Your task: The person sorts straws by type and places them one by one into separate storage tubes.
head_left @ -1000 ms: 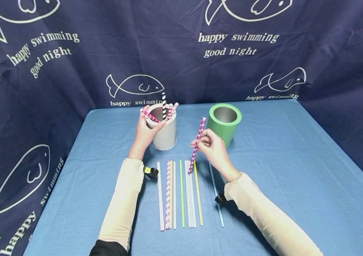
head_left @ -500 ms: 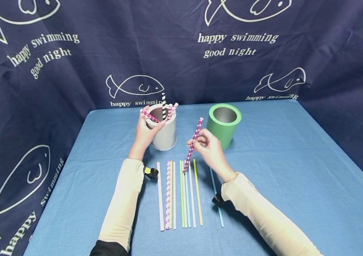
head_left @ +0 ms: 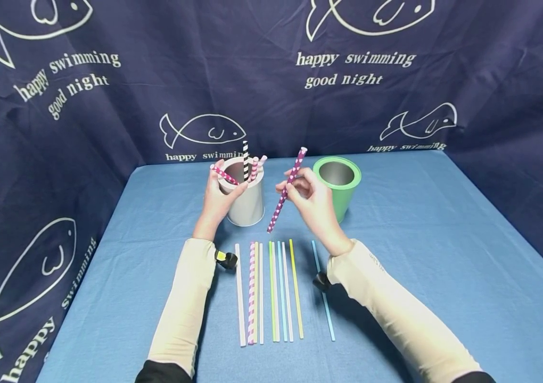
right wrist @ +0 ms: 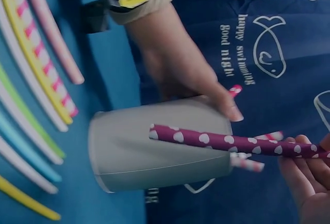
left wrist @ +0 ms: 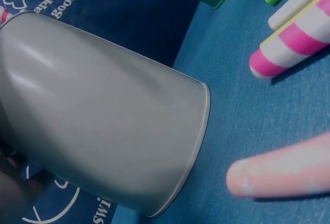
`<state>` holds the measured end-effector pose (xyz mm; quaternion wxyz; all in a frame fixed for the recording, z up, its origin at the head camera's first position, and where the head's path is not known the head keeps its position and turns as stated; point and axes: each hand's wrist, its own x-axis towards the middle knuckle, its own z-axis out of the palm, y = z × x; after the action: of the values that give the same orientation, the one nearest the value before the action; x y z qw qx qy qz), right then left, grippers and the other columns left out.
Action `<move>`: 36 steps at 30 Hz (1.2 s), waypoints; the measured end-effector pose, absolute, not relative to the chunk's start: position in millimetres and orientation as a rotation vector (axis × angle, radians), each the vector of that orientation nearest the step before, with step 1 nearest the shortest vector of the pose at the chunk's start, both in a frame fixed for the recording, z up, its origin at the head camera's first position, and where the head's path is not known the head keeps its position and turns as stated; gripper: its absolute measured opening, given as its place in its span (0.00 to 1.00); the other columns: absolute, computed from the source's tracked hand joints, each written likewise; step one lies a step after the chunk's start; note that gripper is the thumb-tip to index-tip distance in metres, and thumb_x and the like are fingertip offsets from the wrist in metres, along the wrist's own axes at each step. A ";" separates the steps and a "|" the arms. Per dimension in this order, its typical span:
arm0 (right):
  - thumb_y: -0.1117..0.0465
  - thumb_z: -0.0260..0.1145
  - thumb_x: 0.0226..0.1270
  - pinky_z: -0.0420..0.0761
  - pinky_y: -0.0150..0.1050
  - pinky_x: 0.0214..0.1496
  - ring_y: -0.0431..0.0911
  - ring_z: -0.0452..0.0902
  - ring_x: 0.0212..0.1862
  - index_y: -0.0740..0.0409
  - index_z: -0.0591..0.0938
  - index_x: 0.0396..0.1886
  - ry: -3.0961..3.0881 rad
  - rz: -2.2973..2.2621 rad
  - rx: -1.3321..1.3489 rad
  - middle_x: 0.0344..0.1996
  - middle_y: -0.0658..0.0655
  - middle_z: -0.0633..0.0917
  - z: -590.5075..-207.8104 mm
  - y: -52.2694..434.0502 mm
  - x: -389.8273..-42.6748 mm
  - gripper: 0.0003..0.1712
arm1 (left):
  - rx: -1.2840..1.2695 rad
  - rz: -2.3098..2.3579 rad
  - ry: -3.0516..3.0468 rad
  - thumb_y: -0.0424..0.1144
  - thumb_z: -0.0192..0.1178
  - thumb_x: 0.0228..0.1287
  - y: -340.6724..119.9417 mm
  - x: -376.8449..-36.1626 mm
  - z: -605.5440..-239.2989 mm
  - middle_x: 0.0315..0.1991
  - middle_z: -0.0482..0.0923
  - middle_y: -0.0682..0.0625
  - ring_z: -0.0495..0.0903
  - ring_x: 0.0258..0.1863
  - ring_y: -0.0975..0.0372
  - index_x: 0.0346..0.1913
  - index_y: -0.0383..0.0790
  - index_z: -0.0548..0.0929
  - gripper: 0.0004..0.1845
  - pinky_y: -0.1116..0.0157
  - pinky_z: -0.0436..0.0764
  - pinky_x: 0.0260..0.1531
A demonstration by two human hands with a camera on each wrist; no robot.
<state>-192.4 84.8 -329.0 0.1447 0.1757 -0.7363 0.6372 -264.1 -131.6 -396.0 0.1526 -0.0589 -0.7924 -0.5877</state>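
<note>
right hand (right wrist: pixel 309 182) pinching purple dotted straw (right wrist: pixel 232 142), grey cup (right wrist: pixel 154 149) behind

The dark blue backdrop cloth (head_left: pixel 271 96) reads "happy swimming good night" in white.

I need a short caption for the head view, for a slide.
Right hand lifts a purple dotted straw beside the grey cup gripped by the left hand.

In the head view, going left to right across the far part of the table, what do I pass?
Left hand gripping the grey cup → black-and-white striped straw standing in that cup → purple dotted straw pinched in the right hand → green cup.
</note>
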 end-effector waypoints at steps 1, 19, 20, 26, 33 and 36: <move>0.72 0.60 0.67 0.84 0.32 0.50 0.39 0.86 0.41 0.70 0.76 0.47 -2.099 1.828 0.513 0.38 0.69 0.87 -325.3 83.8 -193.1 0.10 | -0.167 -1.681 -2.275 0.41 0.70 0.54 -131.6 -264.4 -396.2 0.71 0.62 0.40 0.64 0.69 0.51 0.72 0.39 0.59 0.44 0.56 0.61 0.71; 0.71 0.61 0.66 0.84 0.37 0.52 0.47 0.84 0.49 0.74 0.75 0.44 -1.726 1.630 0.680 0.41 0.68 0.86 -299.4 64.4 -197.3 0.10 | -0.183 -1.696 -2.272 0.41 0.71 0.54 -132.8 -263.7 -396.5 0.70 0.63 0.41 0.66 0.68 0.51 0.72 0.41 0.59 0.44 0.56 0.63 0.71; 0.71 0.61 0.66 0.84 0.38 0.52 0.46 0.84 0.49 0.74 0.75 0.45 -1.712 1.615 0.691 0.40 0.69 0.85 -300.0 63.2 -198.2 0.10 | -0.182 -1.690 -2.274 0.41 0.70 0.54 -132.9 -263.6 -396.6 0.70 0.63 0.40 0.66 0.68 0.51 0.72 0.41 0.59 0.44 0.56 0.63 0.71; 0.72 0.60 0.67 0.84 0.41 0.52 0.47 0.84 0.49 0.75 0.75 0.44 -1.676 1.587 0.733 0.41 0.71 0.85 -306.4 54.7 -205.5 0.09 | -0.187 -1.693 -2.267 0.40 0.70 0.54 -133.4 -264.0 -396.6 0.71 0.62 0.40 0.64 0.69 0.51 0.72 0.39 0.59 0.44 0.56 0.61 0.72; 0.71 0.60 0.68 0.84 0.38 0.52 0.56 0.83 0.49 0.74 0.74 0.44 -1.721 1.631 0.704 0.41 0.70 0.85 -317.0 46.7 -216.3 0.09 | -0.191 -1.680 -2.265 0.40 0.71 0.53 -133.0 -264.8 -396.7 0.70 0.63 0.40 0.64 0.69 0.51 0.71 0.39 0.60 0.44 0.56 0.61 0.71; 0.71 0.60 0.68 0.84 0.36 0.52 0.56 0.83 0.50 0.73 0.75 0.44 -1.762 1.628 0.660 0.42 0.69 0.85 -321.3 45.0 -221.4 0.09 | -0.182 -1.683 -2.268 0.41 0.70 0.54 -132.7 -264.5 -396.8 0.70 0.63 0.40 0.64 0.69 0.51 0.71 0.40 0.60 0.44 0.55 0.61 0.71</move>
<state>-221.4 45.0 -321.3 0.3212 0.2512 -0.6706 0.6197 -264.5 -132.7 -396.8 0.1550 -0.0636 -0.7918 -0.5873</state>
